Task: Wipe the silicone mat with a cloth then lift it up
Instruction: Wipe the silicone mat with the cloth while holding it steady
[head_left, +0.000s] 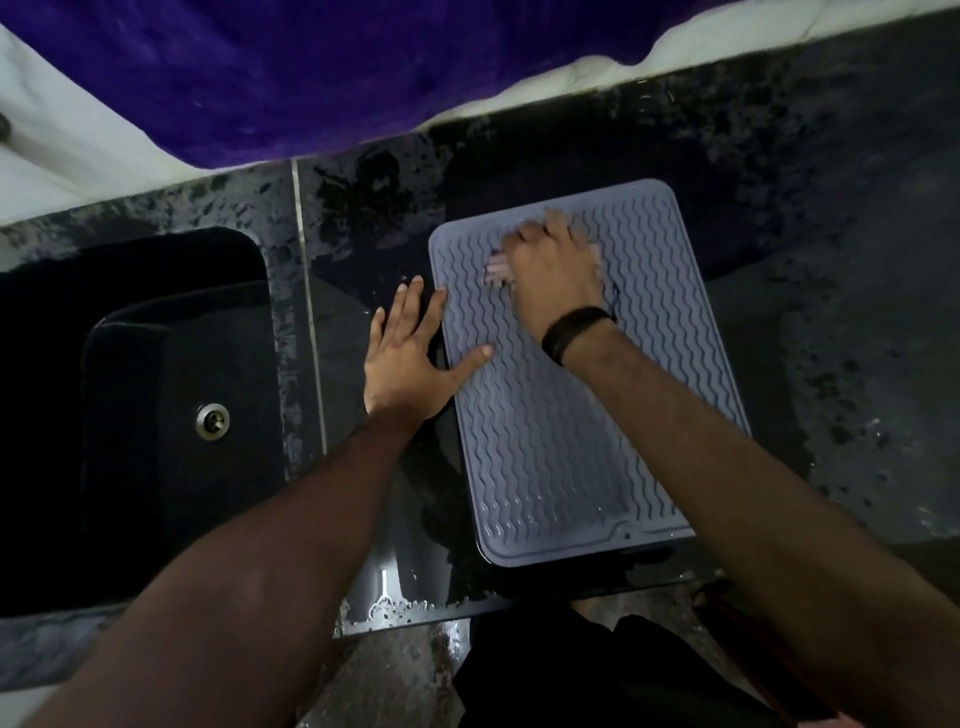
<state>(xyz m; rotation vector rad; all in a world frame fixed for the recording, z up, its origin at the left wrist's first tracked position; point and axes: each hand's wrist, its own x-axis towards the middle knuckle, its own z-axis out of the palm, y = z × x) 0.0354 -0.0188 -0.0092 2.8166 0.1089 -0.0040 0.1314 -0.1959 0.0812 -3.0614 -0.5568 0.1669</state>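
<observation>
A: Where is the silicone mat (571, 415) from the right hand (553, 275)?

B: Under it; the long axis runs back toward the person. The fingers clench the cloth (496, 270).

A: And the left hand (410, 353)?

B: Flat, fingers spread, thumb on the mat's left edge, nearer for lifting.

Right hand (553, 270) presses cloth (496, 271) onto mat (561, 441); left hand (410, 358) flat.

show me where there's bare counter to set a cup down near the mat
Bare counter lies right of the silicone mat, and a strip behind it toward the purple cloth. It is crowded left, where the left hand lies beside the sink.
</observation>
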